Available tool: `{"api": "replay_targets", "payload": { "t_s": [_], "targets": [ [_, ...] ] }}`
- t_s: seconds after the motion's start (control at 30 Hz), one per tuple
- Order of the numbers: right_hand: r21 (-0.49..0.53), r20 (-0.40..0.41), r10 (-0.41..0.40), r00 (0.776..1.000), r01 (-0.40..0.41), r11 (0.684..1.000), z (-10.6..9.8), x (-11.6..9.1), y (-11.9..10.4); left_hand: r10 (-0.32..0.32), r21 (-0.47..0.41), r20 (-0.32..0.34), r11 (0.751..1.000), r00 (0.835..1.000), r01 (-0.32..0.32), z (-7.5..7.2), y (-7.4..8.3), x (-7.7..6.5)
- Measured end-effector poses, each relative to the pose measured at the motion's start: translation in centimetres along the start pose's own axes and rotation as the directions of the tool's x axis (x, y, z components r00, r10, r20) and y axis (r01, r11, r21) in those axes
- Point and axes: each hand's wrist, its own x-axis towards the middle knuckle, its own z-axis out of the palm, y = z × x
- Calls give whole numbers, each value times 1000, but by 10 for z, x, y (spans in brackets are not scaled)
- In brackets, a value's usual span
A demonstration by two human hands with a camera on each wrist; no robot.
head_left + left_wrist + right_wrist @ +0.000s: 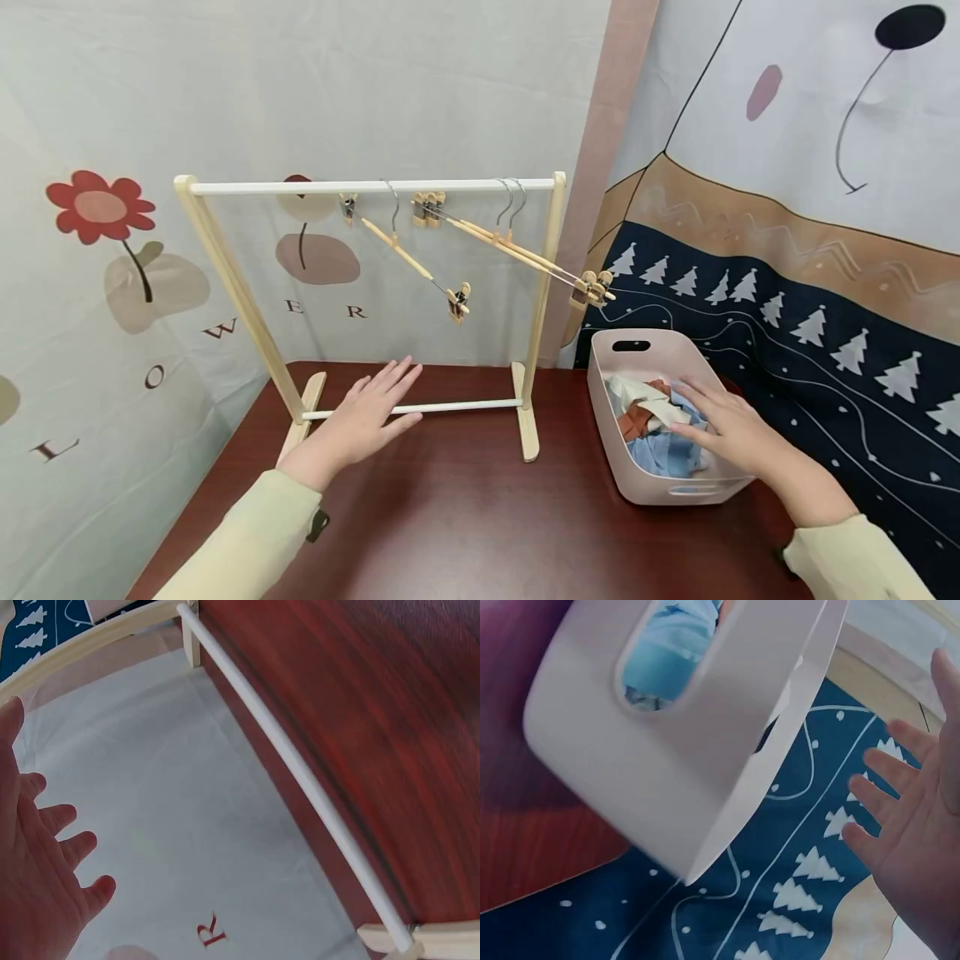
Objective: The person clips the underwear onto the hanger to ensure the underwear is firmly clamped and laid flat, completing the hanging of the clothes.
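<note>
In the head view my left hand (369, 417) is held out with fingers spread, in front of the lower bar of a small wooden clothes rack (545, 283). Nothing is in it. My right hand (731, 425), fingers straight and apart, hovers over the right side of a pale pink basket (611, 417). Inside the basket lie crumpled cloths: a blue cloth (663, 454), a cream cloth (648, 400) and a rust-brown cloth (634, 422). In the right wrist view the right hand (919, 810) is empty beside the basket wall (682, 765).
From the rack's white top rail (300, 188) hang a wooden clip hanger (408, 260) at the middle and two more clip hangers (517, 248) close together at the right. A dark red-brown table (450, 517) carries rack and basket. Printed curtains (480, 92) stand behind.
</note>
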Motion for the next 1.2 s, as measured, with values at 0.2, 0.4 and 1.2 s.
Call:
{"api": "replay_targets", "payload": {
  "t_s": [0.2,0.4,1.2],
  "targets": [
    [7,-9,-6,1000,6,1000,7,-24,14,9,-62,10,998,1000,-8,16,10,9],
    [42,140,60,988,-66,997,23,-50,18,69,-104,29,992,997,-65,35,32,21],
    [-4,-190,-242,952,246,969,57,-56,29,224,-265,74,944,972,-198,100,172,88]
  ]
}}
